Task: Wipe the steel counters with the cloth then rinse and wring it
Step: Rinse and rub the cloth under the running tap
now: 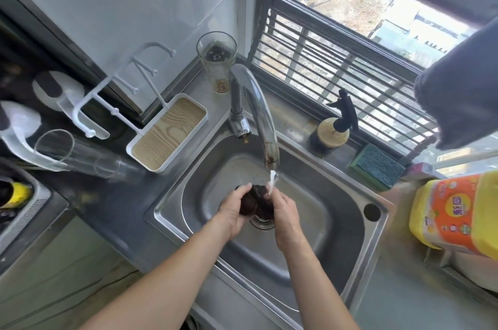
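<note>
Both hands are over the middle of the steel sink point(347, 224), just above the drain, and together they grip a dark, bunched-up cloth point(256, 201). The left hand point(234, 212) has its fingers curled round the left side of the cloth, and the right hand point(286, 212) clasps the right side. A thin stream of water point(272, 180) falls from the curved tap point(254, 111) onto the far edge of the cloth, next to the right hand's fingers.

On the counter left of the sink stands a white tray point(168, 131) with a wood-grain base, and a clear glass point(64, 150) lies on its side nearer the left edge. A tall glass point(217, 60) stands in the far corner behind the tap. On the right ledge by the window are a spray bottle point(332, 127) and a blue-green sponge point(377, 165), with a yellow and orange bottle point(455, 214) nearer on the right.
</note>
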